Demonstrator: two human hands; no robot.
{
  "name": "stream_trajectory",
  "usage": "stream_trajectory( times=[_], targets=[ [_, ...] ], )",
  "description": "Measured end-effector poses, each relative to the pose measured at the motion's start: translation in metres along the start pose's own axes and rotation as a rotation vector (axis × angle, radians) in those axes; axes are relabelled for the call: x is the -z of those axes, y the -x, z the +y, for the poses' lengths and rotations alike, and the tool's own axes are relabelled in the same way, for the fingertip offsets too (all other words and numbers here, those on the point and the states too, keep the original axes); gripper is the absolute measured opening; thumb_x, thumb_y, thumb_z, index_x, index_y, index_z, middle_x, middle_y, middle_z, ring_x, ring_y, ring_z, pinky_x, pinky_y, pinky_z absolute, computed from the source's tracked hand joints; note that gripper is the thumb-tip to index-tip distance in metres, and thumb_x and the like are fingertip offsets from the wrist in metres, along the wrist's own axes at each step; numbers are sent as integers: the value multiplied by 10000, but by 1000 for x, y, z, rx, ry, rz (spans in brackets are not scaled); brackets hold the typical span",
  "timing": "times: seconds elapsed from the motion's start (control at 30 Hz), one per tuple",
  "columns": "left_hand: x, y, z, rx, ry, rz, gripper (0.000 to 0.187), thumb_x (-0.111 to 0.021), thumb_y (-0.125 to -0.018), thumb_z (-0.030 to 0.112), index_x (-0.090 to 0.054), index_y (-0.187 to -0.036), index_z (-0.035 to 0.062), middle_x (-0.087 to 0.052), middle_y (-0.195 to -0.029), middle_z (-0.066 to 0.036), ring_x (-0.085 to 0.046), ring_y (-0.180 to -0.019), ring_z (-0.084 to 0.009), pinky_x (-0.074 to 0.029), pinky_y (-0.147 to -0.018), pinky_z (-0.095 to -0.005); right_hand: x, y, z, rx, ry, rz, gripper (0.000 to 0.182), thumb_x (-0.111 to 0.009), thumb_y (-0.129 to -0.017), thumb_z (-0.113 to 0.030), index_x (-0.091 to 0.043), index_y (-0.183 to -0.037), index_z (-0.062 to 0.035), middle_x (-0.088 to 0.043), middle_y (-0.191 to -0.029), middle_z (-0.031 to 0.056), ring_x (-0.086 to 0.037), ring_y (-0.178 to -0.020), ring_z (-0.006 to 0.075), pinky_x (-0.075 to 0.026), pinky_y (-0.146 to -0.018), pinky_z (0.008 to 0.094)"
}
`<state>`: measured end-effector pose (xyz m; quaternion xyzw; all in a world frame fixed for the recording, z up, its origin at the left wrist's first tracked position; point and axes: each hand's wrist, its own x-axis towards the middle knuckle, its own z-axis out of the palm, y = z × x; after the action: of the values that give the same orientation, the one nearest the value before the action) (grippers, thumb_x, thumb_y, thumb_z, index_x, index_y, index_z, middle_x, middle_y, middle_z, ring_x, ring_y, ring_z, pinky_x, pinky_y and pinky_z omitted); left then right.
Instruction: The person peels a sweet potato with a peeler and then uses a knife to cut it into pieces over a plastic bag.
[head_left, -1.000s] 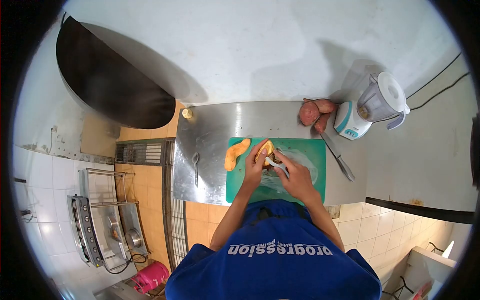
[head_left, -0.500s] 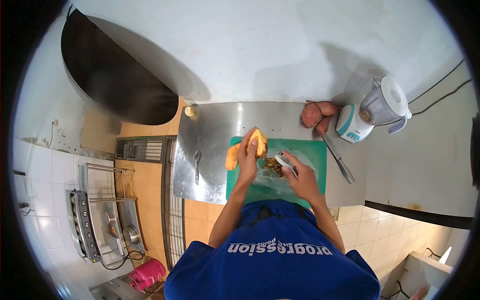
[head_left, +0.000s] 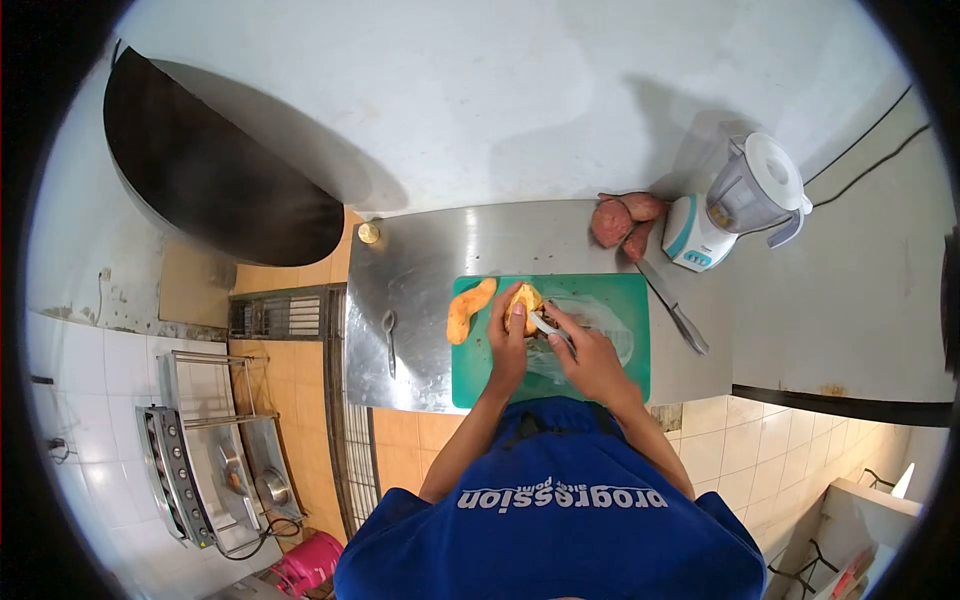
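My left hand (head_left: pixel 508 345) is wrapped round a partly peeled yellow-orange sweet potato (head_left: pixel 526 298) over the green cutting board (head_left: pixel 470 375). In my right hand (head_left: pixel 592 362) is a white-handled peeler (head_left: pixel 546 326), its head against the sweet potato. Another peeled sweet potato (head_left: pixel 468 310) lies at the board's left edge, beside my left hand. A clear plastic bag (head_left: pixel 612 330) is spread on the board, with dark peelings partly hidden behind my hands.
Unpeeled reddish sweet potatoes (head_left: pixel 611 222), a knife (head_left: pixel 680 318) and a blender (head_left: pixel 700 235) are on the steel table's (head_left: pixel 430 260) right. A spoon (head_left: pixel 390 340) and a small round yellowish item (head_left: pixel 369 233) lie left. A dark curved hood (head_left: pixel 215 160) hangs upper left.
My right hand has moved left and brought the peeler against the sweet potato. The held sweet potato is slightly lower, nearer the board. The whole view has shifted a little.
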<state>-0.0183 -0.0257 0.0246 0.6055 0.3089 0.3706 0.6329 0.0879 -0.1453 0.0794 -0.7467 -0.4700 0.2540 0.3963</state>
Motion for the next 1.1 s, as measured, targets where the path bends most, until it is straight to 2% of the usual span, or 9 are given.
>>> stream_trajectory(
  times=[0.23, 0.3, 0.43, 0.57, 0.63, 0.7, 0.8, 0.9, 1.1],
  targets=[
    [-1, 2, -6, 118, 154, 28, 344, -478, -1097, 187, -568, -1380, 12, -607, -1237, -83, -578, -1103, -142, -484, -971, -301, 3, 4, -4, -44, 25, -3, 493, -548, -1028, -274, -510, -1508, -169, -705, -1171, 236, -668, -1027, 455, -528, -866, 524],
    [-3, 1, -11, 116, 161, 56, 349, -478, -1099, 196, -567, -1382, 11, -609, -1238, -84, -582, -1090, -137, -491, -955, -295, 2, 4, -3, -64, 48, -25, 496, -550, -1024, -231, -502, -1513, -159, -661, -1291, 239, -652, -1071, 461, -519, -917, 497],
    [-6, 4, -9, 163, 233, 75, 361, -486, -1100, 218, -568, -1381, 6, -609, -1249, -91, -591, -1065, -133, -506, -919, -283, -1, 5, -2, -43, 61, -3, 500, -553, -1020, -228, -502, -1512, -156, -658, -1298, 236, -655, -1067, 460, -520, -914, 498],
    [-6, 1, -23, 115, 140, 64, 397, -482, -1107, 255, -534, -1413, 8, -604, -1259, -103, -599, -1049, -144, -510, -919, -288, 4, 8, -7, -96, 64, -25, 501, -561, -1017, -239, -507, -1511, -178, -703, -1140, 238, -660, -1014, 461, -518, -894, 505],
    [-8, -12, -27, 85, 243, 243, 443, -472, -1112, 299, -472, -1469, 37, -607, -1212, -103, -613, -987, -159, -528, -853, -307, 4, 12, -6, -115, 64, -51, 504, -565, -1015, -246, -507, -1512, -185, -717, -1054, 244, -666, -978, 459, -520, -876, 506],
    [9, -29, -17, 117, 332, 247, 456, -467, -1112, 315, -448, -1486, 55, -607, -1187, -99, -614, -967, -163, -530, -814, -320, -1, 23, 0, -227, 82, -244, 507, -569, -1015, -260, -504, -1514, -193, -704, -903, 247, -673, -886, 444, -521, -816, 507],
    [24, -44, 6, 144, 476, 215, 471, -470, -1108, 336, -425, -1500, 79, -604, -1144, -91, -613, -948, -168, -527, -746, -343, 13, 20, 13, -230, 124, -54, 504, -574, -1016, -252, -511, -1511, -179, -688, -858, 255, -676, -819, 417, -520, -764, 471],
    [31, -36, 4, 178, 557, 93, 487, -504, -1089, 339, -415, -1494, 84, -600, -1156, -81, -619, -977, -178, -542, -754, -357, 22, 10, -2, -244, 5, -78, 482, -559, -1022, -273, -523, -1496, -195, -717, -1015, 260, -677, -936, 455, -522, -855, 511],
    [13, -13, -7, 444, 644, -64, 508, -556, -1055, 245, -389, -1506, 82, -593, -1247, -93, -617, -1128, -216, -569, -916, -416, 12, -2, -12, -71, -92, 49, 492, -565, -1013, -241, -521, -1493, -140, -720, -1162, 204, -679, -970, 452, -524, -877, 495]
  ],
)
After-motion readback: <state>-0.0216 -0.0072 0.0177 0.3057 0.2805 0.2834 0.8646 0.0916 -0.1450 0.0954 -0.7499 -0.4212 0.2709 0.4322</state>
